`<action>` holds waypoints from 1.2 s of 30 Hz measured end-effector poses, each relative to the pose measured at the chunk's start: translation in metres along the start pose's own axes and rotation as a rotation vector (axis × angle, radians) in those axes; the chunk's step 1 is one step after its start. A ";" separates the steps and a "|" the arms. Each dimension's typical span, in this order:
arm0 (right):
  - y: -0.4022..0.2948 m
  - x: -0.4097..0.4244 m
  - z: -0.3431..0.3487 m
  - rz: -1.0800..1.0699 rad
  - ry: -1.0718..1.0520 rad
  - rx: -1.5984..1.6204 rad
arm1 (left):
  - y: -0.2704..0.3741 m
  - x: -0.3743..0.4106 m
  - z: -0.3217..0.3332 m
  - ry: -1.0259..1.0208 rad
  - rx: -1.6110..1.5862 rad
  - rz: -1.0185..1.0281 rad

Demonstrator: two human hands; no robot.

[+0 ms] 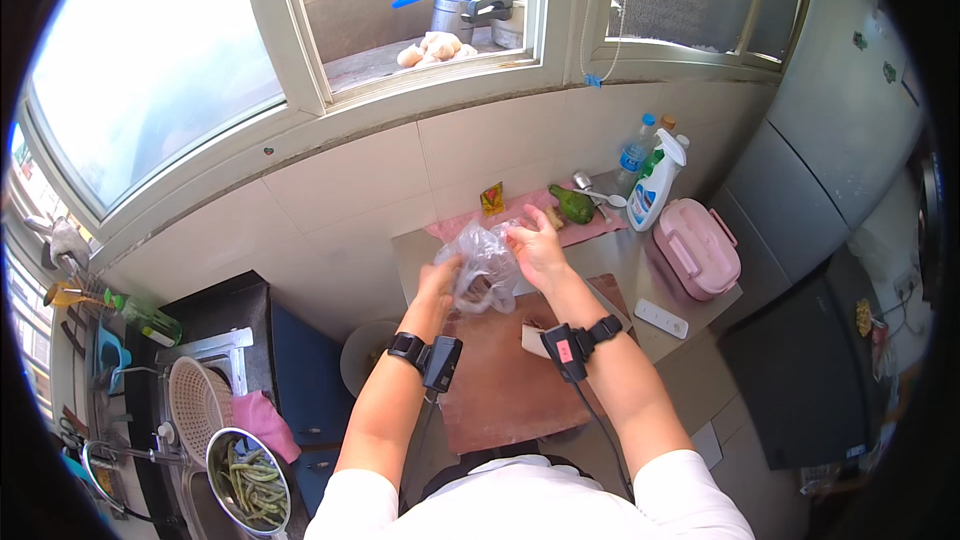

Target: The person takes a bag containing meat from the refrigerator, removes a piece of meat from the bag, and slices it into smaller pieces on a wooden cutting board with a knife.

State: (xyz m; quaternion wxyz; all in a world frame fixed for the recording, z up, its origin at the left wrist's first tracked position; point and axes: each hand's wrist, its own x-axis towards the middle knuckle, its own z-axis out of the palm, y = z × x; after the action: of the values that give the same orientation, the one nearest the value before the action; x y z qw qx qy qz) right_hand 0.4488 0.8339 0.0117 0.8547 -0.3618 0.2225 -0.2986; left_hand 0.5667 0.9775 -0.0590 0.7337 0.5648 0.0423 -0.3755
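Note:
Between my two hands hangs a clear plastic bag [486,266], crumpled, with something brownish showing through its lower part. My left hand [440,279] grips the bag's left side. With thumb and fingertips my right hand [534,244] pinches its upper right edge. Below the bag lies a reddish-brown cutting board [499,382]. A pale block-like item [534,341] rests on the board, partly hidden by my right wrist; I cannot tell what it is.
A pink cloth [456,229] behind my hands bears a green fruit or vegetable [574,205] and a spoon [604,197]. At right stand a spray bottle [651,187], a pink lunch box [696,249] and a power strip [661,319]. Green beans fill a pot [251,481] by the sink.

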 end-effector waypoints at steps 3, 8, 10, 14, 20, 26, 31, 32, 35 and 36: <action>0.017 0.029 -0.030 -0.053 0.057 -0.108 | 0.005 -0.012 0.017 0.148 0.341 0.036; 0.024 0.037 -0.061 -0.280 -0.298 -0.931 | 0.035 -0.015 0.001 -0.014 0.480 0.111; 0.039 0.013 -0.058 -0.505 -0.370 -1.370 | 0.041 -0.014 -0.008 -0.016 0.535 0.159; 0.039 -0.007 -0.048 -0.627 -0.335 -1.597 | 0.041 -0.013 -0.014 0.020 0.559 0.273; -0.044 0.005 -0.015 -0.626 -0.082 -1.899 | 0.063 -0.005 -0.047 0.161 0.986 0.599; -0.039 0.019 -0.034 0.087 -0.157 -1.309 | 0.070 -0.013 -0.048 0.007 1.141 0.410; -0.005 0.006 -0.049 0.077 -0.239 -1.133 | 0.010 -0.014 -0.056 0.423 1.076 0.845; -0.006 0.005 -0.046 0.098 -0.216 -1.010 | -0.006 -0.019 -0.054 0.521 0.931 0.813; -0.003 0.008 -0.043 0.188 -0.144 -0.759 | -0.040 -0.020 -0.049 0.343 0.713 0.210; -0.005 0.008 -0.041 0.198 -0.105 -0.756 | -0.036 -0.035 -0.031 0.214 0.710 0.048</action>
State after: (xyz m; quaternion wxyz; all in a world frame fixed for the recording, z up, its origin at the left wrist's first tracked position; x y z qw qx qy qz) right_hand 0.4280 0.8055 -0.0122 0.6960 -0.6426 0.3065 -0.0930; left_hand 0.5316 1.0183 -0.0817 0.4922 0.8209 -0.0276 -0.2883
